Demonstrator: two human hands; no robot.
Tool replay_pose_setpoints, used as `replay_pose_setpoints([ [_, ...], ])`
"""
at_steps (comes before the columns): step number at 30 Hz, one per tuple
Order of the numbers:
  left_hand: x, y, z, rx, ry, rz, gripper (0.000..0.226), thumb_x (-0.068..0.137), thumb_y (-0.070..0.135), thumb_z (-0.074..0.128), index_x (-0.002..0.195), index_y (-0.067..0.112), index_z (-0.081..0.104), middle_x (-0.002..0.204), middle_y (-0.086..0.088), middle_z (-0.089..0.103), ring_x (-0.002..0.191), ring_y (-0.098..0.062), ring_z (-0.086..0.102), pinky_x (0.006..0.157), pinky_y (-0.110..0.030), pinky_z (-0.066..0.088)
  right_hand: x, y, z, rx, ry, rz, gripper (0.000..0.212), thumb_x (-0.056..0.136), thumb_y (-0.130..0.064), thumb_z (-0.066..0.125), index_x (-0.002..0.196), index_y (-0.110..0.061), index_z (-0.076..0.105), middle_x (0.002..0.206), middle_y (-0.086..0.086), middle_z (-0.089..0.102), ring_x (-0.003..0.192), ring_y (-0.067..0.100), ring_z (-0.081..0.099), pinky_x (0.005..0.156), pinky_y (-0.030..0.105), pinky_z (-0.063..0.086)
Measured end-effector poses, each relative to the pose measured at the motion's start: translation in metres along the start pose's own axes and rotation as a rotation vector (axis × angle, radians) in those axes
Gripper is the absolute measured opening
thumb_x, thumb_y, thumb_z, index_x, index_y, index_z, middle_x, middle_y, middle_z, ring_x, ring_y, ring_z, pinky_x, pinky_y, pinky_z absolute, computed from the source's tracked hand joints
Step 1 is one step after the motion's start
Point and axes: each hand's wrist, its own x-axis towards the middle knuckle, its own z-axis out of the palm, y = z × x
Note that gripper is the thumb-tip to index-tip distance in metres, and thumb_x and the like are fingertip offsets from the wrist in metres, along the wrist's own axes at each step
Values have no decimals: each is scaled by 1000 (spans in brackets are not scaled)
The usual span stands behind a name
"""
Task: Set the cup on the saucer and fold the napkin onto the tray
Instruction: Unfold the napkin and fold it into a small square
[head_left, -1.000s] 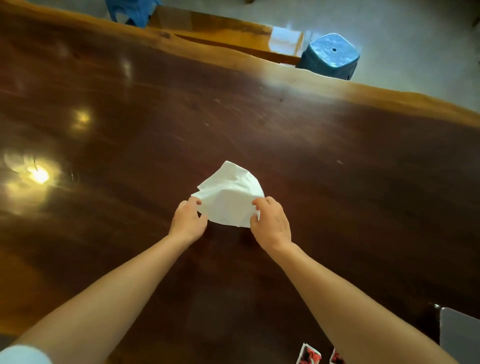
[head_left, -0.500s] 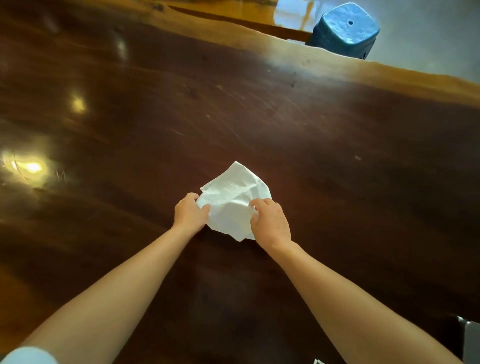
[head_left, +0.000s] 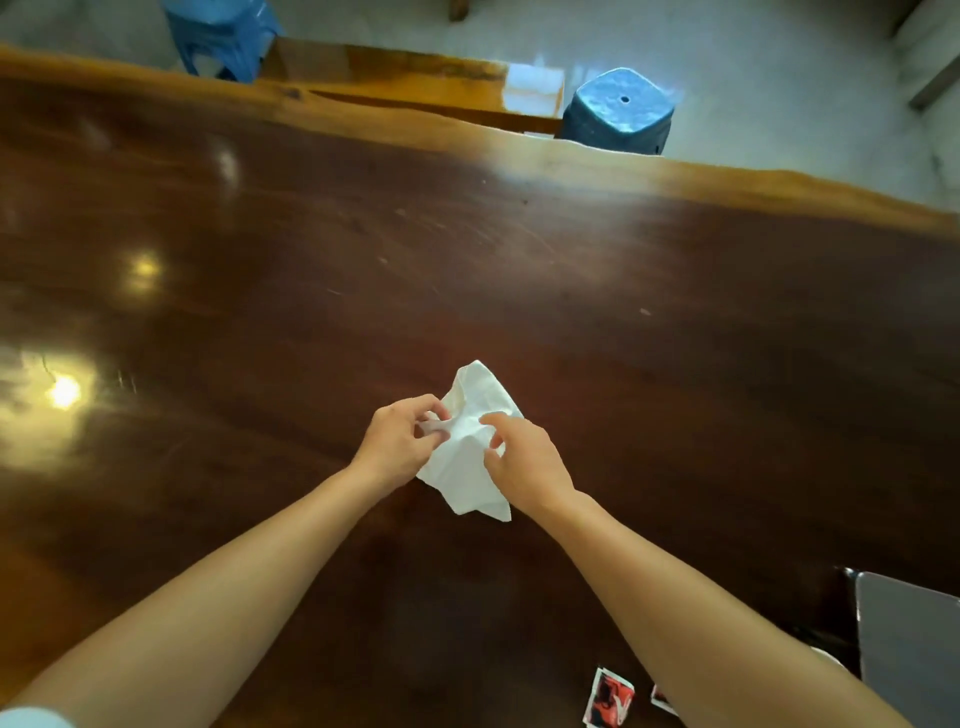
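A white paper napkin (head_left: 470, 457) hangs crumpled between both hands, a little above the dark wooden table (head_left: 675, 364). My left hand (head_left: 397, 447) pinches its left edge with thumb and fingers. My right hand (head_left: 524, 460) grips its right side. The napkin's lower corner droops toward me. A grey flat object (head_left: 909, 654), perhaps the tray, shows at the bottom right edge. No cup or saucer is in view.
Two small red-and-white packets (head_left: 608, 699) lie near the table's front edge. Beyond the far edge stand a blue plastic stool (head_left: 618, 111), another blue stool (head_left: 223, 36) at the top left, and a wooden bench (head_left: 405, 78).
The napkin has been lifted off the table and bunched narrower. Both hands have come closer together, and the view has tilted up, showing more of the far floor.
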Motion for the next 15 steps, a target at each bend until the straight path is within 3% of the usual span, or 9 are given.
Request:
replay_pose_setpoints([
  [5,-31,43,4,90,-15,216,15,88,14,77,90,23,65,90,2,63,78,-12,60,67,-25,54,-34,-1,-20,13,160,-158,47,96,-21,62,141,-30,49,126,-1,58,107,18,58,87,35,55],
  [8,-51,65,6,157,-15,310,26,85,10,79,86,26,58,86,10,60,77,-11,60,64,-17,47,-59,0,-33,-11,297,-210,45,93,-21,67,135,-28,54,127,2,57,112,20,54,87,37,56],
  [11,-70,85,7,223,3,386,34,84,8,80,80,29,53,80,17,55,73,-9,59,63,-13,43,-83,2,-49,-36,364,-259,26,94,-22,66,121,-22,66,122,3,58,111,20,51,82,35,55],
  [15,-91,109,9,307,47,478,28,86,10,78,76,25,57,81,7,59,73,-15,61,62,-21,54,-111,9,-68,-77,405,-310,13,96,-23,65,105,-18,73,115,2,63,109,20,49,82,35,54],
])
